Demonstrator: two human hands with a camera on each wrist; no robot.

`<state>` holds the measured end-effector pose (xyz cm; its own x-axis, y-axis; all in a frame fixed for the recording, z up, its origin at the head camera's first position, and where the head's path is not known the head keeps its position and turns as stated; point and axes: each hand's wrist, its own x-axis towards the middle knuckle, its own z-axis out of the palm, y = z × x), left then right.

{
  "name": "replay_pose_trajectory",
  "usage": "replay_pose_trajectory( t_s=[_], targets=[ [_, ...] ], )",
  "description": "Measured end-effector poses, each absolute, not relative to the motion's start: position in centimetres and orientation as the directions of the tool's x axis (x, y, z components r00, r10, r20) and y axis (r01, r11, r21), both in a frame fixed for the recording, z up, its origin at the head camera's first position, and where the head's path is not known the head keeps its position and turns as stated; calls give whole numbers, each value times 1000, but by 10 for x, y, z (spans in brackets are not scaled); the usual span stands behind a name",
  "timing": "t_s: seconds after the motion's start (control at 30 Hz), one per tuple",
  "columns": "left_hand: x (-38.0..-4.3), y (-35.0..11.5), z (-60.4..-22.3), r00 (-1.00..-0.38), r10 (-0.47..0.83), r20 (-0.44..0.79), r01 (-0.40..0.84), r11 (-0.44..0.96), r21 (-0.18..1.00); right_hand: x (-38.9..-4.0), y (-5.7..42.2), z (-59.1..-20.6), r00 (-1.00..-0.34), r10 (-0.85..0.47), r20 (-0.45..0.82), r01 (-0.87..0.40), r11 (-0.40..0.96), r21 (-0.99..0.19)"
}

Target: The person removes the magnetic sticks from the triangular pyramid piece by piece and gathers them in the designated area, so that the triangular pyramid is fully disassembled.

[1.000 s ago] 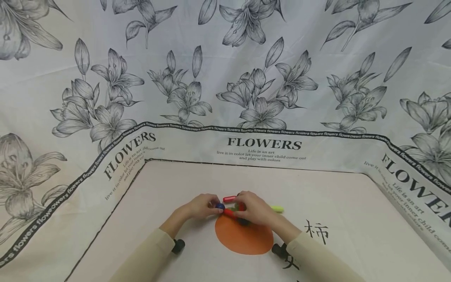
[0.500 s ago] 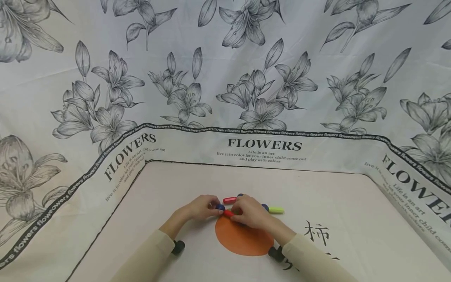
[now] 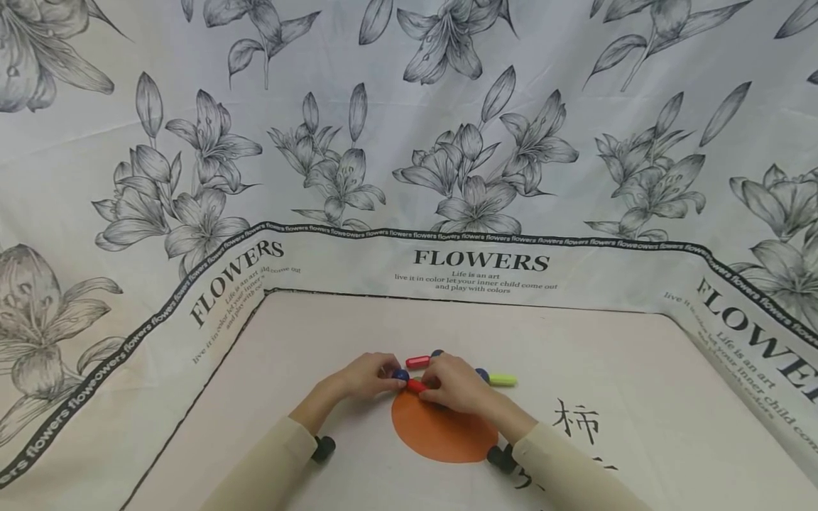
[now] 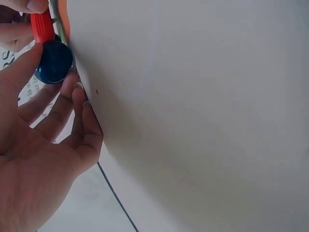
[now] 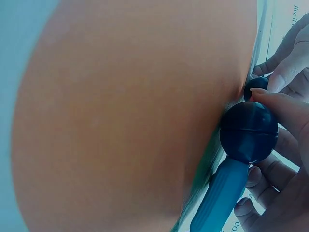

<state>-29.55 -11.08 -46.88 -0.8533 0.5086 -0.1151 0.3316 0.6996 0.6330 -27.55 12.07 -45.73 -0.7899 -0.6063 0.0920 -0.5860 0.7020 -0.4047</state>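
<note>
My left hand pinches a dark blue ball between thumb and fingers, just beyond the orange circle's left edge. My right hand pinches a short red rod, whose end meets the ball. Past the right fingers lie a second red rod and a blue ball. A yellow-green rod with a blue ball at its end is partly hidden by the right hand. The right wrist view shows a large dark ball on a ribbed rod beneath that hand.
An orange circle and black characters are printed on the pale table cloth. Flower-patterned fabric rises at the back and both sides. Black wrist cameras show below each forearm.
My right hand has shifted slightly and now covers less of the yellow-green rod, so its blue ball shows. The left hand stays put with its ball.
</note>
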Motion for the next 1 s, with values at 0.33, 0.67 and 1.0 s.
replay_pose_trajectory(
  t_s=[0.33, 0.67, 1.0],
  targets=[
    [-298, -111, -467, -855, 505, -117, 327, 700, 635, -273, 127, -455, -770, -633, 76, -597, 674, -435],
    [-292, -114, -468, -858, 502, -109, 322, 690, 649, -274, 129, -459, -779, -621, 88, -587, 673, -449],
    [-301, -118, -457, -863, 495, -105, 305, 675, 672, -272, 131, -459, -792, -608, 59, -560, 685, -466]
  ],
)
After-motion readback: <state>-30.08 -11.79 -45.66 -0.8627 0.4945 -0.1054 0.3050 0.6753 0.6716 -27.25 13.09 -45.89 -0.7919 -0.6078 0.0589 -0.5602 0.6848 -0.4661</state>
